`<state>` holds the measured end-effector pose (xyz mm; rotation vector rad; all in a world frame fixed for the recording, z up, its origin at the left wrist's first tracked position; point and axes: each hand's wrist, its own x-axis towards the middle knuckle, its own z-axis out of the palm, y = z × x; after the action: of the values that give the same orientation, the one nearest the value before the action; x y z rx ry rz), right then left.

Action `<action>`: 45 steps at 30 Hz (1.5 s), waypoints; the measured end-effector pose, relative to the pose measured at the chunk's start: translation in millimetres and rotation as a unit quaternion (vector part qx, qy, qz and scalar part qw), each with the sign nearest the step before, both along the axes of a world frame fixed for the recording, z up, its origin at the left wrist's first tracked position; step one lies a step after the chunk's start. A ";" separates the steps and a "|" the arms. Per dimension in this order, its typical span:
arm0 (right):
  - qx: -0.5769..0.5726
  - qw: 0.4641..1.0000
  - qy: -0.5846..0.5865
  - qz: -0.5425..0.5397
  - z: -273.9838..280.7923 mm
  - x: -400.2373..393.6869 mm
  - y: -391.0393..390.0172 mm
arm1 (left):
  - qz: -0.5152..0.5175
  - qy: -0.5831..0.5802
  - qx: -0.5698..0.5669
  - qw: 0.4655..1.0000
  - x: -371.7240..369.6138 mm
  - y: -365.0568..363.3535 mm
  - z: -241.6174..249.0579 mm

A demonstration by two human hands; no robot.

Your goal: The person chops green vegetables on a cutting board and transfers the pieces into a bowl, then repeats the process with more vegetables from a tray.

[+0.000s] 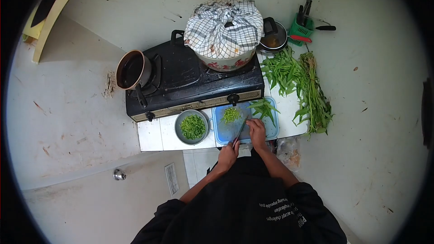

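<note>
My left hand [228,155] is closed round the handle of a knife [241,131], its blade slanting up and to the right over a blue cutting board [216,129]. My right hand [257,133] lies just right of the blade, fingers curled down on leafy greens that it mostly hides. Long green leaves [263,107] spread on the board beyond that hand. Left of the knife sits a small heap of chopped greens [231,115]. A grey bowl [177,134] beside the board holds more chopped greens [193,127].
Behind the board stands a black gas stove [176,70] with a saucepan [147,73] and a large cloth-covered pot [226,63]. At right are bunched leafy greens [312,95], a small lidded pot [274,40] and a green utensil basket [300,30]. A plastic bag [289,153] hangs below the counter.
</note>
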<state>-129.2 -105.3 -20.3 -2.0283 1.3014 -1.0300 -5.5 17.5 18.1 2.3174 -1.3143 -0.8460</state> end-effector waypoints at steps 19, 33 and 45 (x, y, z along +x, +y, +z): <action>0.018 0.999 0.018 0.046 2.4 -0.3 -3.2 | 0.014 0.085 0.043 0.995 15.2 -2.6 14.9; 0.001 0.999 0.015 0.048 4.0 -0.2 -1.3 | -0.001 0.104 -0.007 0.995 17.6 -6.6 -10.9; -0.001 0.999 0.023 0.043 5.1 -1.2 -1.7 | -0.016 0.080 0.035 0.996 16.3 23.1 3.5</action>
<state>-130.4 -107.0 -15.2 -2.1011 1.2237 -0.9511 10.9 40.6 21.6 2.2338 -1.2744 -1.0796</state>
